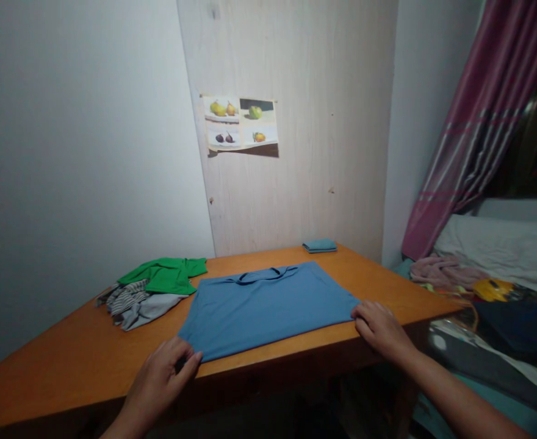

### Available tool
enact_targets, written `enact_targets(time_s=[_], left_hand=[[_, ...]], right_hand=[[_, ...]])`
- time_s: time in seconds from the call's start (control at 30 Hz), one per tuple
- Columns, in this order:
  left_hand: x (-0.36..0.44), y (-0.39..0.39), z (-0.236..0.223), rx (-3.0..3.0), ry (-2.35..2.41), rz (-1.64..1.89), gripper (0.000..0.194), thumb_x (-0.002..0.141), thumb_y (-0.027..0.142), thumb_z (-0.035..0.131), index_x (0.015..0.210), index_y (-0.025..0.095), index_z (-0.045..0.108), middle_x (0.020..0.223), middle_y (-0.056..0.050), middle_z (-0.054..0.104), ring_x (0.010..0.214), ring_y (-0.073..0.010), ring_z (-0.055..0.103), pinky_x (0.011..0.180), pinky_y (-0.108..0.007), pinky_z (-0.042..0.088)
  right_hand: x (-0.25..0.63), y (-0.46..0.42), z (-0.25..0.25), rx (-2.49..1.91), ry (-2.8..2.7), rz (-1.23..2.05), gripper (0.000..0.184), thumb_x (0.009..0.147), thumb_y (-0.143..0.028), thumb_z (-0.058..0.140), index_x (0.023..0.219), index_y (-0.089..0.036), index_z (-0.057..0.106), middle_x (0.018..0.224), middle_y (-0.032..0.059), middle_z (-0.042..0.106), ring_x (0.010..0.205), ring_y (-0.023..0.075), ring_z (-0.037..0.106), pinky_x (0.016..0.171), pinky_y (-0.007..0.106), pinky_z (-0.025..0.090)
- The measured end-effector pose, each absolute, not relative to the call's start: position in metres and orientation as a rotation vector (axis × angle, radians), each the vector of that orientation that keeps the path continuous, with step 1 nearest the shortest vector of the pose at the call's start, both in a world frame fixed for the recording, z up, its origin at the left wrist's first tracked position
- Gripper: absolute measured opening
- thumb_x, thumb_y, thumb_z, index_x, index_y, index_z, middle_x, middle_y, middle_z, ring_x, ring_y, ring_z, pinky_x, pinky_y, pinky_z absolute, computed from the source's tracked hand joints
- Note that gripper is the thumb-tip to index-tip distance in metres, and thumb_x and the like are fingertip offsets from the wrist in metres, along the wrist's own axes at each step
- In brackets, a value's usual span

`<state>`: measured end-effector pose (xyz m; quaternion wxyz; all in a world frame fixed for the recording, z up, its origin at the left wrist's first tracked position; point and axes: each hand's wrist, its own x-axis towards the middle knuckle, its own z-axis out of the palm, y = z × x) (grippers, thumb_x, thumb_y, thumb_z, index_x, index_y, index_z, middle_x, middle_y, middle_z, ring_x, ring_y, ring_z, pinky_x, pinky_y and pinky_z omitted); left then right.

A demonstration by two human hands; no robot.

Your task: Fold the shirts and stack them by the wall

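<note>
A blue T-shirt (pixel 268 311) lies spread on the orange-brown table (pixel 90 366), its neckline toward the wall and a straight edge along the table's front. My left hand (pixel 165 369) pinches its near left corner between thumb and fingers. At the near right corner, my right hand (pixel 378 326) grips the cloth with curled fingers. Both hands rest at the front of the table, well apart, with the shirt stretched between them.
On the left sits a pile with a green garment (pixel 165 274), a striped one (pixel 131 296) and a grey one (pixel 154 308). A folded blue-green cloth (pixel 320 246) lies at the back edge. Right of the table is a bed (pixel 515 244) with bedding and clothes.
</note>
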<state>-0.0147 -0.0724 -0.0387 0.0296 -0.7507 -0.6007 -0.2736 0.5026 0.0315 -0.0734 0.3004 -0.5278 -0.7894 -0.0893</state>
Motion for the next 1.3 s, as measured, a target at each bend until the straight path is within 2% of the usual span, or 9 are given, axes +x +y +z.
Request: enact_targets(time_s=[0.9,1.3], left_hand=[[-0.0124,-0.0686,-0.0410,-2.251,-1.931,-0.964,0.046,0.094,0.058,0.043,0.065,0.023,0.049,0.070,0.001,0.055,0.071,-0.0183,0.055,0.066,-0.027,0.040],[-0.0089,-0.0704,-0.0369,-2.222,-1.943,-0.957,0.045,0.092,0.058,0.044,0.063,0.024,0.048,0.069,0.000,0.054,0.071,-0.0187,0.054,0.065,-0.027,0.040]], right_hand=[[0.4939,0.0309,-0.0790,-1.432,-1.996,-0.301,0.014,0.086,-0.016,0.045,0.086,-0.023,0.058,0.086,0.0041,0.060,0.087,0.0222,0.052,0.078,0.033,0.034],[0.4967,0.0292,-0.0804,-1.433,-2.022,-0.293,0.017,0.087,-0.017,0.044,0.093,-0.023,0.059,0.093,0.0055,0.061,0.091,0.0235,0.052,0.081,0.034,0.035]])
